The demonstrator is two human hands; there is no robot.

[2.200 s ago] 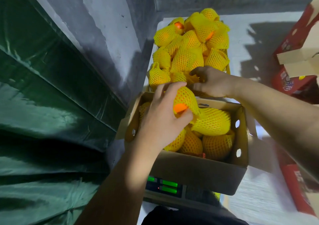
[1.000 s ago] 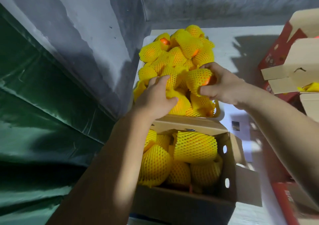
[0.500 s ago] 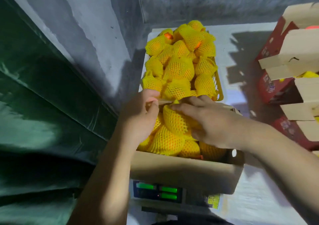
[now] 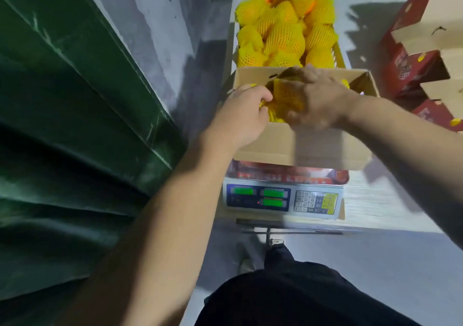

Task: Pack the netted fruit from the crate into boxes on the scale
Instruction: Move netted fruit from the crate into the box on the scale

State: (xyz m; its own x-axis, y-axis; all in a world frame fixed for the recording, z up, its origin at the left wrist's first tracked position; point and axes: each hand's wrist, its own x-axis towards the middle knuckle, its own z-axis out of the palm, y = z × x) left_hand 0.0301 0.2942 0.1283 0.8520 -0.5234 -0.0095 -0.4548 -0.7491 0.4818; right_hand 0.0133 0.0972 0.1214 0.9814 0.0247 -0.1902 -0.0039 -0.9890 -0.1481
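A brown cardboard box (image 4: 323, 148) stands on a digital scale (image 4: 283, 199) with green displays. Behind it a crate (image 4: 338, 52) is heaped with fruit in yellow foam netting (image 4: 283, 35). Both my hands are inside the box. My right hand (image 4: 318, 100) lies over a netted fruit (image 4: 285, 95), fingers curled round it. My left hand (image 4: 244, 115) grips yellow netting at the box's left side. The fruit lower in the box is hidden by my hands.
A dark green tarp (image 4: 75, 125) hangs along the left beside a grey wall (image 4: 155, 25). Red and tan cartons (image 4: 426, 50) are stacked at the right. My dark-trousered leg (image 4: 300, 295) shows below the scale on the pale floor.
Both hands took fruit from the crate and brought it down into the box. The view has tilted down, so the scale and my legs now show.
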